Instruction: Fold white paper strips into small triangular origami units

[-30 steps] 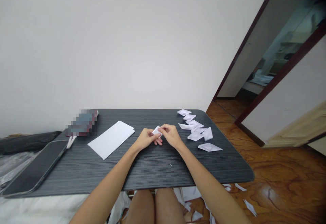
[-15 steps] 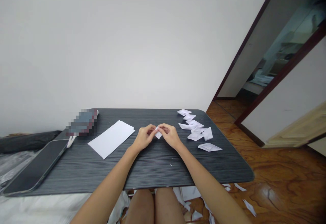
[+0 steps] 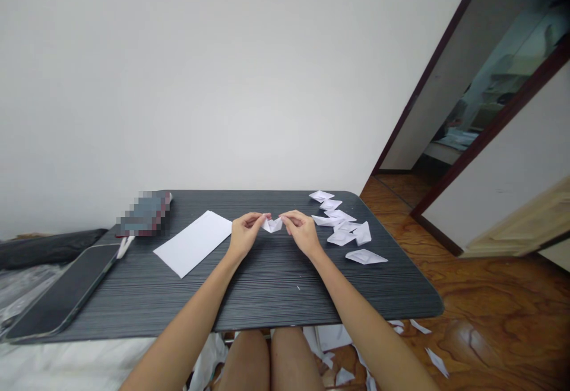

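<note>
A small white paper boat (image 3: 272,225) is stretched between my two hands over the middle of the dark table. My left hand (image 3: 246,229) pinches its left tip between thumb and fingers. At the other tip, my right hand (image 3: 301,228) grips it the same way. The boat's middle shows a raised fold between two spread ends. Just left of my left hand lie white paper sheets (image 3: 193,244). Several finished-looking paper boats (image 3: 342,237) rest in a loose cluster to the right of my right hand, with a single paper boat (image 3: 366,257) nearer me.
The dark table (image 3: 267,302) backs onto a white wall. At its left lie a phone-like black slab (image 3: 66,287) and a blurred-out object (image 3: 145,213). Folded paper pieces (image 3: 437,361) are scattered on the wooden floor to the right and below the table.
My hands have moved apart sideways, drawing the paper's ends outward. The paper has gone from a small diamond shape to a wider, opened boat shape.
</note>
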Available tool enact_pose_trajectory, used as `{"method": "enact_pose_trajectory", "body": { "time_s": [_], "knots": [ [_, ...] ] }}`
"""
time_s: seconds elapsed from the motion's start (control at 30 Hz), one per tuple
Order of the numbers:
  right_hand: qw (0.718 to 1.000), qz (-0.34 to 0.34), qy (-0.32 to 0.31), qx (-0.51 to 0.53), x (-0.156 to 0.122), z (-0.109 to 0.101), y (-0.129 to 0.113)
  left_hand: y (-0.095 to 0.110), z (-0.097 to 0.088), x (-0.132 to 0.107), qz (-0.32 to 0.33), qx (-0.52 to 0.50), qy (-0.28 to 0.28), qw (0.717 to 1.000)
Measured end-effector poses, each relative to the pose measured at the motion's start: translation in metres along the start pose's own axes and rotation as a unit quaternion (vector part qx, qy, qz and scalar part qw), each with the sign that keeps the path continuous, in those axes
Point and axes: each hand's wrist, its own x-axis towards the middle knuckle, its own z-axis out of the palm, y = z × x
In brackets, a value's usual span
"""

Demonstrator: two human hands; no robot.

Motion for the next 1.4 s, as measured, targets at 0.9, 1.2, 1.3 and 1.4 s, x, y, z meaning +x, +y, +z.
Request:
{"method": "enact_pose_trajectory", "body": {
  "time_s": [0.9,1.2,1.3,1.4],
  "knots": [
    [0.941,-0.155,-0.179,-0.241,-0.008,-0.024,-0.015,-0.004,-0.017,-0.001,0.110,0.229,-0.126,0.959],
    [0.947,-0.144,-0.191,-0.216,-0.004,-0.027,-0.011,-0.003,-0.017,-0.001,0.115,0.220,-0.176,0.953],
    [0.950,-0.148,-0.188,-0.198,-0.004,-0.027,-0.011,-0.004,-0.017,-0.001,0.101,0.217,-0.178,0.954],
    [0.950,-0.147,-0.201,-0.188,-0.005,-0.027,-0.009,-0.005,-0.017,-0.001,0.098,0.209,-0.178,0.956]
  ]
}}
